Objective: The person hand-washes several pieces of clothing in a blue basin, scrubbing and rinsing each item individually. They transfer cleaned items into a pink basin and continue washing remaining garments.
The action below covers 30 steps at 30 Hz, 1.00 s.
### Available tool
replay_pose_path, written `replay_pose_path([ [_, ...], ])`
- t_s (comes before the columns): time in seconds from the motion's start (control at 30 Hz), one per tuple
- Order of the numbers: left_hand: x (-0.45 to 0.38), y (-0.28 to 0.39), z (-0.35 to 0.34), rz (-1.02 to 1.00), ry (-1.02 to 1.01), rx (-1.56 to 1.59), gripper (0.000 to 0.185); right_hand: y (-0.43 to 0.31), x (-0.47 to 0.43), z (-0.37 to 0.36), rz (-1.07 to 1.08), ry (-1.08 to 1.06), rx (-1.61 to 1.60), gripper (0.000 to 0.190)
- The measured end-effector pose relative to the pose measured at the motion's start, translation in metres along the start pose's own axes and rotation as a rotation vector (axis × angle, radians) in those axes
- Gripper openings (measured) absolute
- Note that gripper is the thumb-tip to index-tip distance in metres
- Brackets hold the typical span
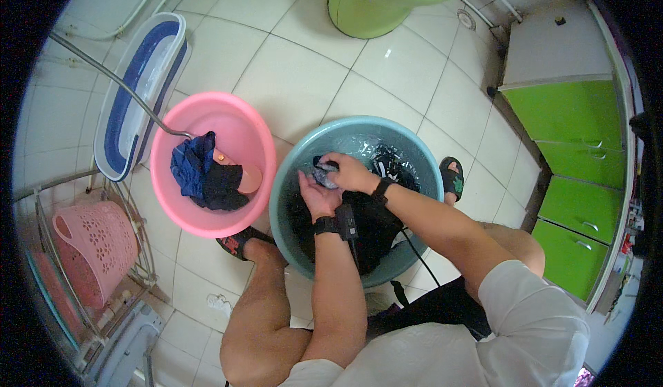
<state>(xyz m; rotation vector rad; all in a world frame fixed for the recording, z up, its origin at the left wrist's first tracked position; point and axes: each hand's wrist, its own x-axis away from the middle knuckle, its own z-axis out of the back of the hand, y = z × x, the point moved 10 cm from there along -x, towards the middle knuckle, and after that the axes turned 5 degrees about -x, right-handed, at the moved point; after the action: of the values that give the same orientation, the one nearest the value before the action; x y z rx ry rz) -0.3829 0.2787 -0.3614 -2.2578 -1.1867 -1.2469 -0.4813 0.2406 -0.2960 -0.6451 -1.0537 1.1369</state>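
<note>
Between my two hands, above a blue-green plastic basin (282, 200), is a small crumpled grey-and-black cloth (323, 175). My right hand (353, 172) pinches it from above. Palm up below it, my left hand (320, 195) supports the cloth, its thumb sticking out; the fingers are partly hidden. Dark wet clothing (370, 242) fills the near part of the basin. Toward its far right side, a black garment with white stripes (391, 167) lies in the water. Black bands circle both wrists, and a small device with a cable sits by the left one.
A pink basin (241, 110) at left holds blue and black garments (207, 169), a pink object and a metal shower hose's end. Behind it leans a blue-and-white folding tub (140, 92). Around are a pink basket (98, 247), a green toilet (373, 9) and green cabinets (575, 206).
</note>
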Motion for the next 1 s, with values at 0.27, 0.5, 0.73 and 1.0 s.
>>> replay_pose_path([
  [0.27, -0.014, -0.024, -0.005, 0.04, 0.005, -0.029, 0.041, 0.006, -0.011, 0.034, -0.225, 0.05, 0.233, 0.044],
  [0.5, -0.015, -0.015, 0.015, 0.045, 0.113, -0.009, 0.037, 0.056, -0.008, 0.034, -0.172, 0.279, 0.318, 0.046],
  [0.73, -0.016, -0.014, 0.006, 0.125, -0.065, -0.043, 0.045, -0.011, 0.01, 0.001, -0.093, -0.03, 0.022, 0.044],
  [1.0, -0.03, -0.01, 0.014, -0.077, 0.027, 0.067, 0.045, 0.008, -0.016, 0.047, 0.023, 0.252, 0.303, 0.032],
])
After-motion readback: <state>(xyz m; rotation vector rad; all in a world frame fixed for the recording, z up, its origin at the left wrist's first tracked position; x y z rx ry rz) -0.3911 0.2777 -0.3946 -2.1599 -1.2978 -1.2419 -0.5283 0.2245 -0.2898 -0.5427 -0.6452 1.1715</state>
